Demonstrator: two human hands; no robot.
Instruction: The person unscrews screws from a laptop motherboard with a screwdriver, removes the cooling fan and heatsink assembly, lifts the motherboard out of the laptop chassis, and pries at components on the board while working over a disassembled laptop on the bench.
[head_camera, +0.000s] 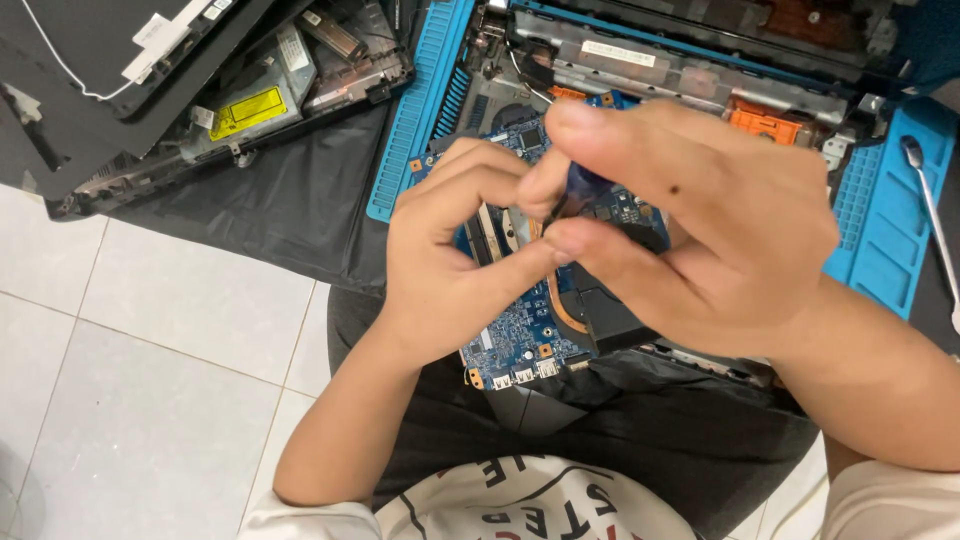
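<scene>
A blue laptop circuit board (520, 335) with a copper heat pipe and black fan lies over my lap. My left hand (450, 255) curls around the board from the left, thumb pressed on its middle. Above the board's centre, my right hand (690, 220) pinches a small dark blue tool handle (585, 183) between thumb and fingers. The tool's tip is hidden behind my fingers.
An opened laptop chassis (690, 60) rests on a blue work mat (420, 110) at the top. A second dismantled black laptop (200, 90) lies top left on dark cloth. A metal tool (930, 215) lies on the mat at the right. White floor tiles (150, 360) spread to the left.
</scene>
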